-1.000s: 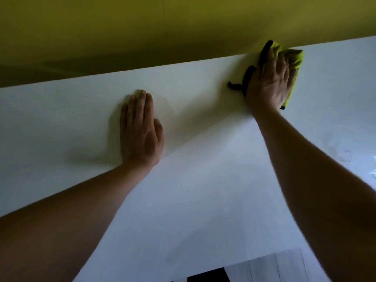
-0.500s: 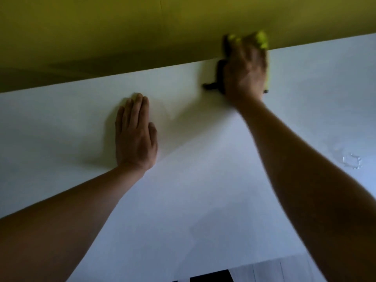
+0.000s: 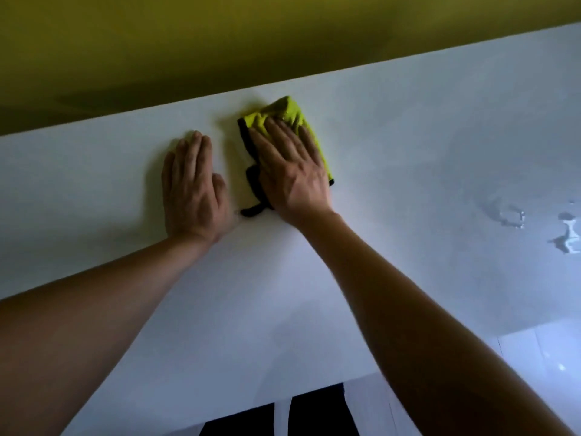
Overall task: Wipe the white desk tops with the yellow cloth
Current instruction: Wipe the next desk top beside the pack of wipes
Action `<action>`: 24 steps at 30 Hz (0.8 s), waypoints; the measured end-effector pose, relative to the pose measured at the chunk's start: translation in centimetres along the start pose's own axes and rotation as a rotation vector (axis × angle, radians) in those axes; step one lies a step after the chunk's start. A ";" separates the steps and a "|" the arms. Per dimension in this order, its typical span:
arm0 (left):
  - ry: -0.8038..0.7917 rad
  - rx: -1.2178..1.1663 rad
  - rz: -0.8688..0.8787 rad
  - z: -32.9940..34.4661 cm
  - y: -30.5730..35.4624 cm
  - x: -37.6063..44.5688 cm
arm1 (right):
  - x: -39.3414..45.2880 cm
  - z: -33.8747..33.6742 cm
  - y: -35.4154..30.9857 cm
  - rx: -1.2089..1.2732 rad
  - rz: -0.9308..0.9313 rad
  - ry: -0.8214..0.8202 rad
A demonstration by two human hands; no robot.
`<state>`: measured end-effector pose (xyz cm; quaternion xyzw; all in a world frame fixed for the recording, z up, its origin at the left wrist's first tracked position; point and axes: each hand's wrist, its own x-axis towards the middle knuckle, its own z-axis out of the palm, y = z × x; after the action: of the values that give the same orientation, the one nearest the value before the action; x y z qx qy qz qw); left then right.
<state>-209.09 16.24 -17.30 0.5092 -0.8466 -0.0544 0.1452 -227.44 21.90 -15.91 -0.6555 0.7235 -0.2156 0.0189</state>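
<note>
Cloth (image 3: 284, 119) has slid beside the left hand (image 3: 191, 190), both flat on the desk (image 3: 408, 152). Right hand (image 3: 290, 171) presses it, fingers straight (soft, light; palm-hold suits).

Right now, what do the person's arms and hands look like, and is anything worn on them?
Both forearms are bare as far as the frame shows: no sleeves. The left hand and right hand carry no gloves, and no watch, bracelet or rings are visible on wrists or fingers.
</note>
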 end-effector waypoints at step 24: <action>-0.026 0.027 0.026 -0.2 1.3 -1.1 | -19.0 -6.1 4.4 -0.034 0.291 0.071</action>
<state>-209.58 17.84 -16.98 0.4995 -0.8555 -0.0476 0.1280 -230.78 42.01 -16.69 -0.5360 0.8145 -0.2214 0.0130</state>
